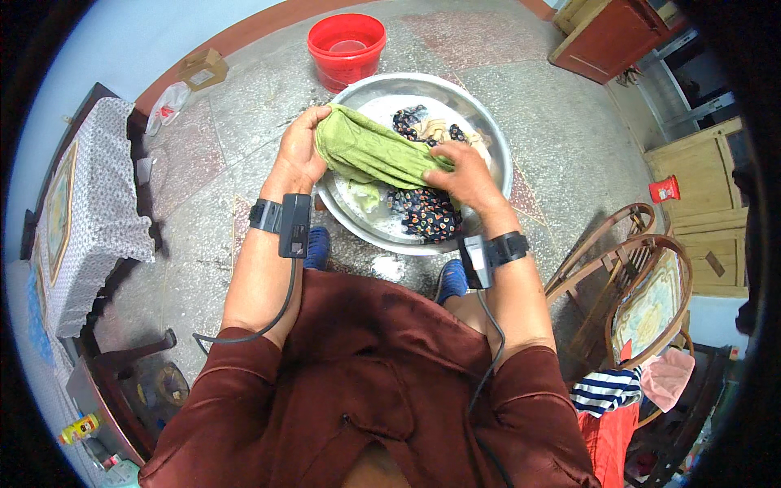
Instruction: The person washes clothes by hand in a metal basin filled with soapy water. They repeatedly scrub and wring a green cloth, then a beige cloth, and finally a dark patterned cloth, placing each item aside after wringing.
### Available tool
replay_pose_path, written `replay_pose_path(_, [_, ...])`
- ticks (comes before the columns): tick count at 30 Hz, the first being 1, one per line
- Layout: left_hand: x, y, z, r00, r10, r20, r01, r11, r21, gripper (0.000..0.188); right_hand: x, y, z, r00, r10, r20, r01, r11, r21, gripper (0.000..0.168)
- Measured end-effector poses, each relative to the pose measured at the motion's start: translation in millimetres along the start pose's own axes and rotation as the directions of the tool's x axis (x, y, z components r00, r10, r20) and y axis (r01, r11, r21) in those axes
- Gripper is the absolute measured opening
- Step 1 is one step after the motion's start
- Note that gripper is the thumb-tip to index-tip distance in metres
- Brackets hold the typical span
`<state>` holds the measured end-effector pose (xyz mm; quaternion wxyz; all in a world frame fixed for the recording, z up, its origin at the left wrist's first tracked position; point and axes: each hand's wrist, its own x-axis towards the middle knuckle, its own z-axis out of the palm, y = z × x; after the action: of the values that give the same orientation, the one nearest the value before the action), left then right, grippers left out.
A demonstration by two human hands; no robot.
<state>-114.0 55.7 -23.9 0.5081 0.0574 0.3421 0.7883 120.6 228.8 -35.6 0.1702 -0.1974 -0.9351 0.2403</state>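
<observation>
A wet green cloth (378, 146) is stretched between my two hands above a large metal basin (500, 177). My left hand (305, 143) grips its wide end at the basin's upper left rim. The narrower, bunched end is pinched between the thumb and fingers of my right hand (460, 174), over the basin's right half. Inside the basin, a dark patterned fabric (430, 213) and a cream cloth (433, 130) lie in white, sudsy water. A lighter green piece of cloth (366, 196) shows in the water below the held cloth; whether the two are joined I cannot tell.
Behind the basin stands a red plastic bucket (346, 67). Wooden chairs (686, 268) with clothes on them stand at the right, and a table with a patterned cloth (104, 213) is at the left. A cardboard box (204, 70) and plastic bag (169, 105) lie by the wall.
</observation>
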Motion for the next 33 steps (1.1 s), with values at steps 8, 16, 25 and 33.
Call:
replay_pose_path(8, [-1.3,2.9,0.8,0.999,0.045,-0.022,-0.044,0.998,0.051,0.030,8.7,-9.5,-26.6,0.935,0.316,0.162,-0.342,0.678,0.651,0.020])
replay_pose_path(16, [-20.9,-10.2,28.2,0.958,0.079,0.274,-0.240,0.745,0.622,0.062,9.1,-32.1,-47.1,0.957,0.258,0.135,-0.177,0.145,0.974,0.026])
replay_pose_path(25, [-20.5,-18.4,30.7,0.987,-0.031,0.159,-0.134,0.392,0.910,0.041,14.0,-35.0,-44.1,0.944,0.270,0.189,-0.174,-0.079,0.982,0.024])
replay_pose_path(33, [-23.7,-13.3,34.0,0.984,-0.070,0.162,0.003,0.923,0.385,0.036,17.7,-24.5,-32.7,0.896,0.356,0.268,-0.330,0.127,0.935,0.024])
